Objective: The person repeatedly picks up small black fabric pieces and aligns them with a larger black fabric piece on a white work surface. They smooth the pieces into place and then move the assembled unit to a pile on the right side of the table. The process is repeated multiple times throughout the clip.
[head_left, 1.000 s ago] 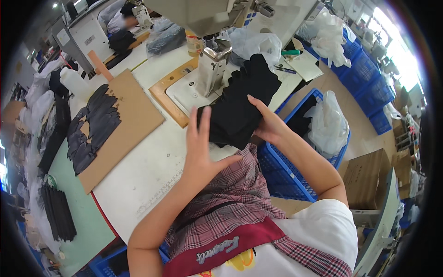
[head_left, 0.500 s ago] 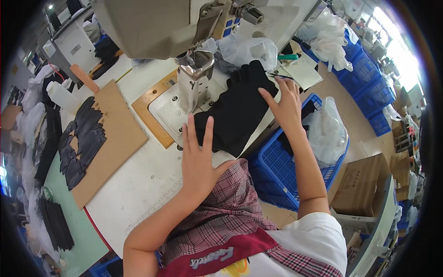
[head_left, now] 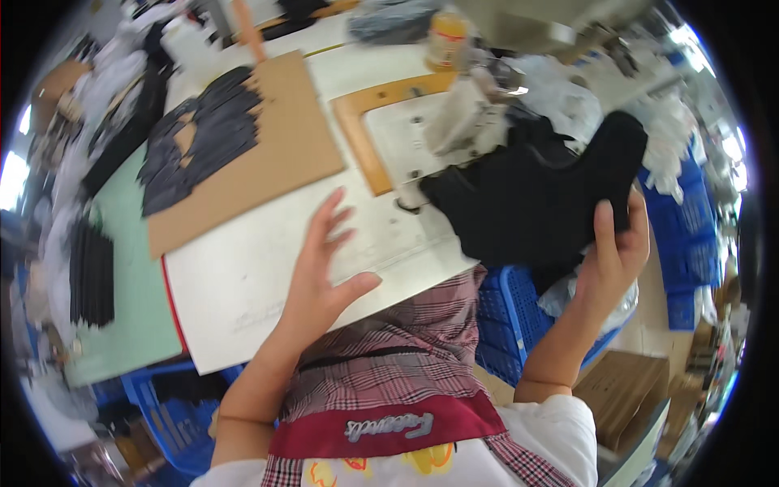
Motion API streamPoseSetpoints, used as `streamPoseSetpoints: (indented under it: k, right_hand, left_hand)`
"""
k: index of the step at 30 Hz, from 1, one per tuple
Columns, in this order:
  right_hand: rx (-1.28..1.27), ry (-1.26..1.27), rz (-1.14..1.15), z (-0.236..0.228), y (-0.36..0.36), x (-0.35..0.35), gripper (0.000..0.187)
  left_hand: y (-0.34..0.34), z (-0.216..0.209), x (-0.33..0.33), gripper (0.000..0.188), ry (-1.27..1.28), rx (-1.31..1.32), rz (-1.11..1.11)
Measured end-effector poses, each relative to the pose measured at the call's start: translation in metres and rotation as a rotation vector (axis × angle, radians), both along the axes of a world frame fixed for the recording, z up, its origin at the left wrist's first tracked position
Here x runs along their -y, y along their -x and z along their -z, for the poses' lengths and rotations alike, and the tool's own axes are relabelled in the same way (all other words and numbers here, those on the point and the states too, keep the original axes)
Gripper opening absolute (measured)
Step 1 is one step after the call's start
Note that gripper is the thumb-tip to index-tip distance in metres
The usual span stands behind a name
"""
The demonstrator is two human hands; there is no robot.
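A black fabric piece (head_left: 527, 199), with rounded, finger-like lobes along its far side, is lifted at the right edge of the white sewing table (head_left: 243, 300). My right hand (head_left: 613, 256) grips its right side, thumb on top and the other fingers partly hidden behind the cloth. Its left end lies close to the sewing machine's post (head_left: 466, 118), which is blurred. My left hand (head_left: 320, 264) hovers above the tabletop, fingers spread and holding nothing, apart from the fabric.
Left of my left hand, a brown cardboard sheet (head_left: 300, 122) bears several dark grey pieces (head_left: 219, 114). Black strips (head_left: 91, 272) lie on a green surface (head_left: 130, 333). A yellow bottle (head_left: 446, 40) stands behind the wooden frame (head_left: 361, 142). Blue crates (head_left: 507, 312) flank the table's right side.
My view has swung, so the table appears further left. My left hand has come off the fabric. My right hand has closed on the fabric's right side and drawn it away from the machine's post.
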State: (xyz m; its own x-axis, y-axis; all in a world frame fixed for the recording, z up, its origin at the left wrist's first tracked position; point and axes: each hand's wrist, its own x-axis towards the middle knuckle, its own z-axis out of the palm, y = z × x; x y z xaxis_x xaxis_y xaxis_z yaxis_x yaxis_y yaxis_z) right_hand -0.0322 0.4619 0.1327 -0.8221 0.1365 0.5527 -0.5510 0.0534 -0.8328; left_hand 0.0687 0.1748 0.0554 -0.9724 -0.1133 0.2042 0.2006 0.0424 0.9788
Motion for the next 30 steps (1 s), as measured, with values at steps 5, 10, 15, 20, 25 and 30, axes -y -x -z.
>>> streamPoseSetpoints:
  k: [5, 10, 15, 20, 25, 30]
  right_hand:
    - [0.110, -0.022, -0.151, 0.023, -0.020, 0.050, 0.035]
    - [0.118, -0.032, -0.016, 0.028, 0.028, 0.035, 0.032]
    - [-0.009, -0.178, 0.296, 0.051, 0.084, -0.022, 0.023]
    - [0.099, -0.360, 0.477, 0.073, 0.116, -0.050, 0.020]
    - [-0.040, -0.461, 0.500, 0.044, 0.084, -0.039, 0.019]
    - [-0.033, 0.105, -0.149, 0.005, -0.007, -0.001, 0.038]
  left_hand:
    - [-0.014, -0.010, 0.012, 0.067, -0.290, 0.189, 0.180]
    - [0.019, -0.025, -0.030, 0.030, -0.384, 0.183, 0.188]
    - [0.098, -0.036, -0.081, 0.019, -0.067, 0.143, 0.107]
    - [0.145, -0.020, -0.097, 0.032, 0.396, -0.206, -0.029]
    - [0.114, -0.021, -0.079, 0.073, 0.713, -0.320, -0.157]
    - [0.056, -0.055, -0.044, 0.111, 0.676, -0.394, 0.013]
